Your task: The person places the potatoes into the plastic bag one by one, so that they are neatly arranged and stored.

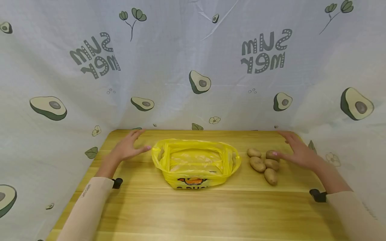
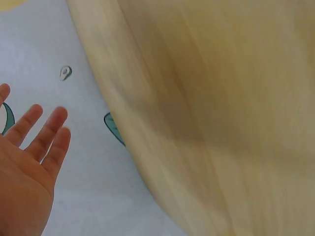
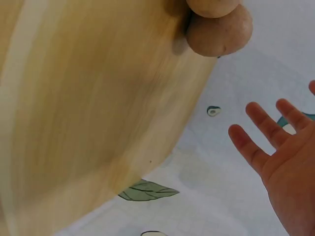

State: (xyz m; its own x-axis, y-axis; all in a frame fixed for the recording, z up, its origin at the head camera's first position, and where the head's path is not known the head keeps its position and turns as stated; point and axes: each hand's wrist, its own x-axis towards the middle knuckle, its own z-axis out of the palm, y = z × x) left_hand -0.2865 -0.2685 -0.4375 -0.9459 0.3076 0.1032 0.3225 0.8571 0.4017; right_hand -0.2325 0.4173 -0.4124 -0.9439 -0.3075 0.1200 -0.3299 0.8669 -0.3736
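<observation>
A yellow plastic bag [image 1: 193, 177] stands on the wooden table with its mouth spread and its handle loops to the left and right. Several potatoes [image 1: 257, 164] lie in a loose cluster right of the bag. My left hand [image 1: 128, 147] is held left of the bag, fingers extended, the thumb close to the left handle; whether it touches cannot be told. On the other side my right hand [image 1: 301, 154] hovers by the potatoes, its thumb in front of one of them. Both palms [image 2: 22, 182] look bare in the wrist views, and the right fingers [image 3: 266, 123] are spread.
The wooden table [image 1: 193, 214] has rounded back corners. A white cloth [image 1: 175, 43] printed with avocados and lettering hangs behind it and along both sides. Black straps with small mounts [image 1: 117, 183] sit at both wrists, below the beige sleeves [image 1: 85, 211].
</observation>
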